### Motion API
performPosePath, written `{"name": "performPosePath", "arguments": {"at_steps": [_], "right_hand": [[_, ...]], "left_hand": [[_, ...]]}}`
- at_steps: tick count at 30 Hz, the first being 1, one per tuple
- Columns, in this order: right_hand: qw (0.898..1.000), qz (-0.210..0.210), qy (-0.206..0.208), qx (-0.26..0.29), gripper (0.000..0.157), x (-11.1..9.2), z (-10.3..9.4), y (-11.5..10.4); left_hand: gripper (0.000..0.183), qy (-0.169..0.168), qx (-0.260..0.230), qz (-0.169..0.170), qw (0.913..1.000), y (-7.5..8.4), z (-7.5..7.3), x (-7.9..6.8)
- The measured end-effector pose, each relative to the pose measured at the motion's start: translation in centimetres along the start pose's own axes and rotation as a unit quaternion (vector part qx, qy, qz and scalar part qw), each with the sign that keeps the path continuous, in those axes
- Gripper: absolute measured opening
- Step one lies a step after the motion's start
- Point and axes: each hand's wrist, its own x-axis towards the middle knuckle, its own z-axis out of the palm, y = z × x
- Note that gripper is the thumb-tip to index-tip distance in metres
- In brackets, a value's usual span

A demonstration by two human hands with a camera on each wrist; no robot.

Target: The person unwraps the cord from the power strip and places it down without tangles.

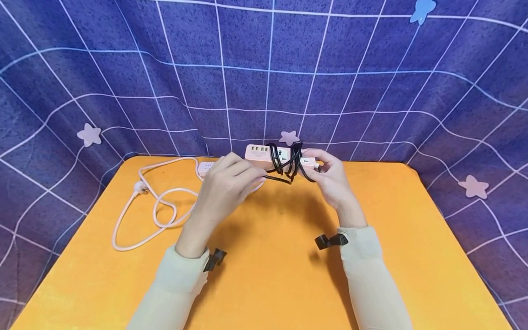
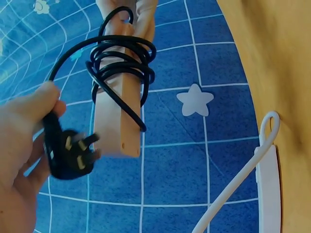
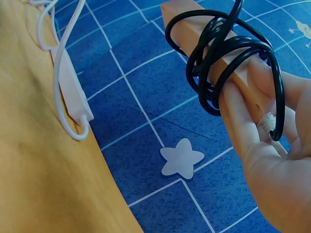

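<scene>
Raised over the far part of the table is a pinkish power strip (image 1: 259,158) with USB ports and a socket. Its black cord (image 2: 119,68) is looped several times around the body. My right hand (image 1: 332,178) grips one end of the strip, where the cord leaves through a pale collar (image 3: 266,123). Between thumb and fingers, my left hand (image 1: 227,183) pinches the cord's free end at the black plug (image 2: 73,155), its prongs pointing toward the strip. In the head view that plug is hidden behind the left hand.
A second, white power strip (image 3: 73,90) lies at the table's back edge, partly behind my left hand in the head view. Its white cord (image 1: 122,249) curls over the left side of the orange table (image 1: 280,275), ending in a white plug (image 1: 140,187). A blue gridded curtain (image 1: 247,87) surrounds the back.
</scene>
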Motion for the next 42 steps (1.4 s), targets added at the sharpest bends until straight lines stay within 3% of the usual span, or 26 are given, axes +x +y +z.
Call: {"name": "performPosePath", "arguments": {"at_steps": [8, 13, 21, 31, 35, 42], "right_hand": [[0.999, -0.011, 0.030, 0.012, 0.045, 0.2, -0.2, -0.3], [0.999, -0.032, 0.031, 0.028, 0.050, 0.2, 0.0, -0.8], [0.998, -0.045, 0.032, 0.038, 0.050, 0.1, -0.2, -1.4], [0.996, -0.048, 0.034, 0.061, 0.050, -0.2, -0.1, -1.9], [0.996, -0.051, 0.033, 0.063, 0.050, -0.2, -0.1, -2.0], [0.996, -0.048, 0.026, 0.076, 0.052, -0.4, -0.2, -2.1]], "left_hand": [[0.010, -0.086, -0.050, 0.005, 0.9951, 0.0, 0.2, -0.3], [0.008, -0.135, -0.093, -0.008, 0.9864, -0.2, 0.3, -0.6], [0.008, -0.226, -0.146, -0.060, 0.9611, -0.5, 0.5, -0.9], [0.008, -0.311, -0.198, -0.125, 0.9209, -1.3, 1.5, -1.5], [0.008, -0.337, -0.221, -0.146, 0.9036, -1.7, 1.8, -1.8], [0.007, -0.358, -0.231, -0.173, 0.8880, -2.5, 2.3, -2.6]]}}
